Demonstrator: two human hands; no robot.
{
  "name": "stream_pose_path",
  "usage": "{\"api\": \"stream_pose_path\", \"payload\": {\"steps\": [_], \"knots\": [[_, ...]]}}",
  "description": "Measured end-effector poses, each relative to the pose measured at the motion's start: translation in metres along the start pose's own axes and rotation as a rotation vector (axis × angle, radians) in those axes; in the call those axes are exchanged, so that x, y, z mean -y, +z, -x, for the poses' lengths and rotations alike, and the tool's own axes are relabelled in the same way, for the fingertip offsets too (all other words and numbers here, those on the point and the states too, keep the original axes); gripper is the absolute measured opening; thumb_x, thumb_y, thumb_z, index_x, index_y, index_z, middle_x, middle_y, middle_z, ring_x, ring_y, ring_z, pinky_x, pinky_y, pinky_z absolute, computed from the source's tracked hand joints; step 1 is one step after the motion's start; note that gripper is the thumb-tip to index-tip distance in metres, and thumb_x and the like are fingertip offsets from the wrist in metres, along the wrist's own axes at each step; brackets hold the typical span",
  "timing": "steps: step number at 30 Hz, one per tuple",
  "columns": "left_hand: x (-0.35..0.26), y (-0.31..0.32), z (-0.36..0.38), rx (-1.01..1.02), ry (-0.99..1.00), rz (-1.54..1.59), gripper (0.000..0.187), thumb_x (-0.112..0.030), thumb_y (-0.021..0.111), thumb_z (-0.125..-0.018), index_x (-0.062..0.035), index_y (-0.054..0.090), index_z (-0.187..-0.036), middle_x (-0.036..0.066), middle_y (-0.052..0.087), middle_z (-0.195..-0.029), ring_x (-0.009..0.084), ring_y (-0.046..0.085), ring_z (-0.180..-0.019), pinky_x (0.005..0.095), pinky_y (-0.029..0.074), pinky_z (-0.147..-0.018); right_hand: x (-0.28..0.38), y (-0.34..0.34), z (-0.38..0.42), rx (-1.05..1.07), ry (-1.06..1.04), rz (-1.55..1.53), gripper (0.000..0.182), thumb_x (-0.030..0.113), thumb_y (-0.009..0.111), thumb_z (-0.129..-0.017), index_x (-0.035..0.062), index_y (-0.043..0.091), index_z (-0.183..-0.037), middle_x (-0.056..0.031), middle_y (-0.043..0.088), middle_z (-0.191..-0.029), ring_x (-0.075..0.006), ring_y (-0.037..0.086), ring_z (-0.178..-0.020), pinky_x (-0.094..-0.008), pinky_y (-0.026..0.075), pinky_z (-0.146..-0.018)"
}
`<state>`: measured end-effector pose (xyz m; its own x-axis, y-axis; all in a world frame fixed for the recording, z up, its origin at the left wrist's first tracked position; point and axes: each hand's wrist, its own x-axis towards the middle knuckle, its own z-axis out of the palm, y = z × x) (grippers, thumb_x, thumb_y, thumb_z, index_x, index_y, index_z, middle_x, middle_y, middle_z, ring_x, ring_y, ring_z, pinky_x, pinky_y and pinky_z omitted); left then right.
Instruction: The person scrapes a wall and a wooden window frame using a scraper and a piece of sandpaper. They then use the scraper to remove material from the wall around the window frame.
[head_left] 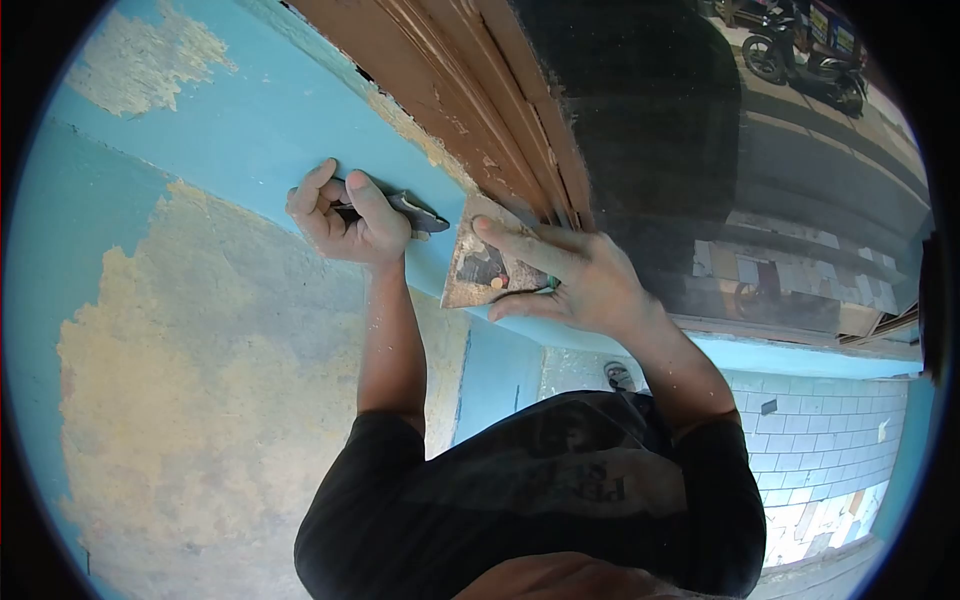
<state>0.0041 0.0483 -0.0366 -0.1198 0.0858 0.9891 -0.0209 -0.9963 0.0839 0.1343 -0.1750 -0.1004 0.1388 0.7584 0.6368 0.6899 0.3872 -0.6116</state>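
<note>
Being gripped by the right hand [602, 280], fingers closed about it, is a smeared scraper [482, 262], just beside the brown frame [430, 80]; a dark flat piece [420, 212] is being held by the left hand [352, 222], fingers curled. Frame-edge scratching is possibly being risked by blade tilting; leftward room is being offered by the blue wall [250, 120].

broad scraper [466, 282] | blade stained, held | dark piece [428, 215] | held near blade

a motorbike [812, 78] at upper right; dark glass [650, 120] at its left; pale tiles [830, 430] lower right
</note>
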Motion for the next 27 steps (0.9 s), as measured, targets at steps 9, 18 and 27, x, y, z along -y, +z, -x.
{"api": "stream_pose_path", "payload": {"steps": [9,18,27], "knots": [[0.002,-0.003,0.003,-0.007,-0.015,-0.006,0.03,-0.028,0.069,-0.099,-0.0028,0.062,-0.113,-0.003,0.044,-0.076,0.0109,0.042,-0.078,0.0288,0.035,-0.071,-0.011,0.004,0.008,0.008,-0.013,-0.041,0.085,0.045,0.09,-0.072,0.0206,0.059,-0.148,-0.0161,0.074,-0.103,-0.0349,0.073,-0.085,-0.0394,0.059,-0.077],[0.002,-0.003,0.004,0.0,0.019,-0.037,0.03,-0.027,0.068,-0.099,-0.0018,0.062,-0.113,-0.002,0.045,-0.078,0.0106,0.042,-0.075,0.0278,0.035,-0.069,0.002,-0.008,-0.001,0.084,0.055,-0.092,0.087,0.043,0.091,-0.072,0.0222,0.057,-0.15,-0.0182,0.075,-0.107,-0.0362,0.074,-0.091,-0.04,0.059,-0.082],[0.003,-0.003,0.0,0.005,0.078,-0.047,0.029,-0.024,0.069,-0.099,-0.001,0.061,-0.114,-0.005,0.044,-0.075,0.0059,0.04,-0.066,0.0225,0.031,-0.062,0.002,-0.005,0.003,0.064,0.088,-0.164,0.086,0.044,0.092,-0.071,0.0204,0.06,-0.147,-0.0202,0.072,-0.121,-0.0363,0.073,-0.103,-0.0402,0.058,-0.092]]}}
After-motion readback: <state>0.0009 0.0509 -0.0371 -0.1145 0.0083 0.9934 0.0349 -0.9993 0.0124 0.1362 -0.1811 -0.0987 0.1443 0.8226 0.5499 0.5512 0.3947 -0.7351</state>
